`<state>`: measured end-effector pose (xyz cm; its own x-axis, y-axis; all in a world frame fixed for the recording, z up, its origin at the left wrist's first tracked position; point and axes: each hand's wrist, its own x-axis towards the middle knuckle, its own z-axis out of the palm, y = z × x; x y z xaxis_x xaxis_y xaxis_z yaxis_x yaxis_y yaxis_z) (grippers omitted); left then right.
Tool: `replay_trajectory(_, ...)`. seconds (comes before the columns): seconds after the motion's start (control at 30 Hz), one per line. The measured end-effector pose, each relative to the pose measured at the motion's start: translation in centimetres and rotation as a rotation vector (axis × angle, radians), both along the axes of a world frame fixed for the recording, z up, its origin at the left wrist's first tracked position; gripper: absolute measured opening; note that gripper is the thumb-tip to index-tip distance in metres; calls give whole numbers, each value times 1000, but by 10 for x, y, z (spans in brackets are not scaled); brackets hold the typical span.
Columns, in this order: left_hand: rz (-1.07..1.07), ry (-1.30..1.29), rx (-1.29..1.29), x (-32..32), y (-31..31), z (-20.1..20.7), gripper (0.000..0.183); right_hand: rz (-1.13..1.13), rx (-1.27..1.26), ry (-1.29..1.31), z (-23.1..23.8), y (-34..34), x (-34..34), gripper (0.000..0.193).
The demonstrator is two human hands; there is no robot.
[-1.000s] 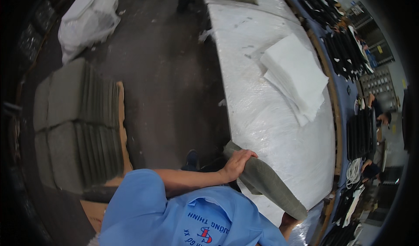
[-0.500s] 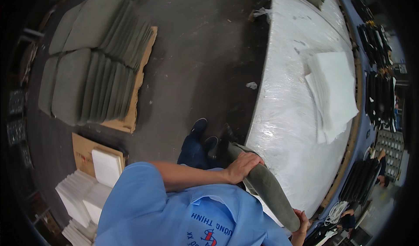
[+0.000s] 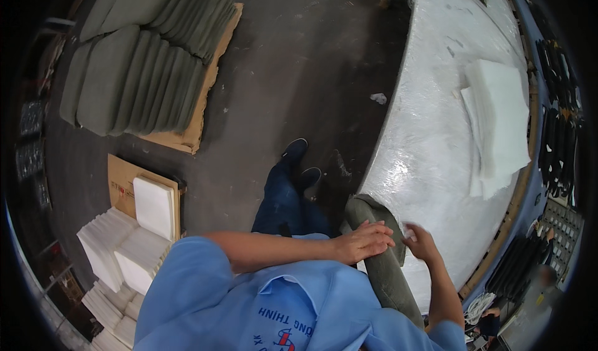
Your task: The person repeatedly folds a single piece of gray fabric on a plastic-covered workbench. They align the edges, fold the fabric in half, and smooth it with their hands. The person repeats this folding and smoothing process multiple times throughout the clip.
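Note:
A grey-green cushion stands tilted against my body at the near corner of the plastic-wrapped table. My left hand lies over its upper edge, fingers bent across the fabric and gripping it. On the other side, my right hand pinches the loose edge of the cushion cover, a flap of the same grey-green cloth. The cushion's lower end is hidden by my blue shirt.
The table carries a stack of white padding sheets. Several grey-green cushions stand in rows on cardboard at far left. White foam pads stand nearer on the left. Dark items hang along the right, near a blurred person.
My right hand has moved from the cushion's near end up to the loose cover edge, close to my left hand. The left hand has shifted slightly right, its fingers straighter. The view has tilted.

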<state>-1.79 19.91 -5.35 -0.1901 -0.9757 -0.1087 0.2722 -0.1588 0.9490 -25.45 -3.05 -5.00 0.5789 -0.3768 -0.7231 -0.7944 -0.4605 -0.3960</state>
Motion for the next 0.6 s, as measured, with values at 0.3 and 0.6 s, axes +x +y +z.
replay_trajectory(0.3,84,-108,-76,-15,5,17,42,157,-242,-215,-117,53,122,22)
replay_trajectory(0.6,447,-214,603,13,48,-140,69,-79,-28,-319,-97,105,108,10)
